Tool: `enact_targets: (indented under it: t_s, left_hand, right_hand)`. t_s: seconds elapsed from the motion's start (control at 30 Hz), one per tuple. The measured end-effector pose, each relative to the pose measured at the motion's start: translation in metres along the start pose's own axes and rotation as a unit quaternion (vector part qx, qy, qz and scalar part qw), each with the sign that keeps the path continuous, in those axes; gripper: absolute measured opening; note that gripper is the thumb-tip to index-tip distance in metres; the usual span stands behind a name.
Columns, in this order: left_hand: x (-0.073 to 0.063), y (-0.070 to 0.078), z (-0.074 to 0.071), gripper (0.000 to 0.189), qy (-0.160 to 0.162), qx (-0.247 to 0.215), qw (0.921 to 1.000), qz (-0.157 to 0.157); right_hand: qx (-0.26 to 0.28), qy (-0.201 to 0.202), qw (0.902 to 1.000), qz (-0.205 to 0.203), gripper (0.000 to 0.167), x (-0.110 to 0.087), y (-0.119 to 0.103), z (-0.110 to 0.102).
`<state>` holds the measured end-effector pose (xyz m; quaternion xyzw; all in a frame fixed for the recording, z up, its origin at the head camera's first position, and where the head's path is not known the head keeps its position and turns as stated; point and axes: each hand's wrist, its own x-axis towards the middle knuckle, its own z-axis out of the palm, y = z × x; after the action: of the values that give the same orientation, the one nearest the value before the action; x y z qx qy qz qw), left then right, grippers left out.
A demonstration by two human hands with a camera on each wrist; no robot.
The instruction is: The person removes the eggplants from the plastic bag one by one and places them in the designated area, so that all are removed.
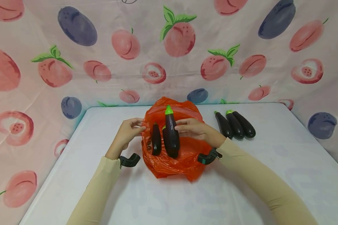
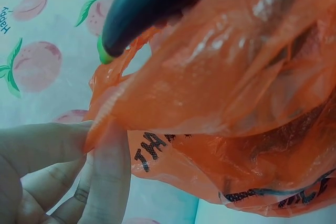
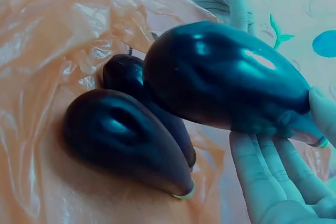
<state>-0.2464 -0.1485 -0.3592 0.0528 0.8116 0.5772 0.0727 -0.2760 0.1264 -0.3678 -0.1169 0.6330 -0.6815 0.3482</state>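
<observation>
White surface [image 1: 157, 200]: carries the crumpled orange plastic bag [image 1: 169, 168]. Elongated blackish, green-capped eggplant [image 1: 171, 134]: above the bag, pinched in the right hand's grip [image 1: 192, 128]. Two similar eggplants [image 3: 123, 135]: inside the bag. Three more eggplants [image 1: 234, 125]: right of the bag. Left hand's grip [image 1: 128, 132]: pinches the bag's left edge.

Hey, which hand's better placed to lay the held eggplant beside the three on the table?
Probably the right hand: it holds that eggplant and is nearer the three eggplants, while the left hand pinches the edge of the bag.
</observation>
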Motion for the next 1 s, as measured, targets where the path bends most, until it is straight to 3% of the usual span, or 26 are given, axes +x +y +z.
enact_targets:
  t_s: [0.53,1.0]
  left_hand:
    - [-0.002,0.000,0.000,0.034,0.000,0.001,1.0000,0.001]
    - [-0.002,0.000,0.001,0.034,-0.004,0.004,1.0000,0.006]
  right_hand:
    - [-0.034,0.037,0.9987,0.005,0.048,-0.027,-0.014,-0.016]
    - [-0.023,0.065,0.9976,-0.004,0.054,-0.048,-0.022,-0.028]
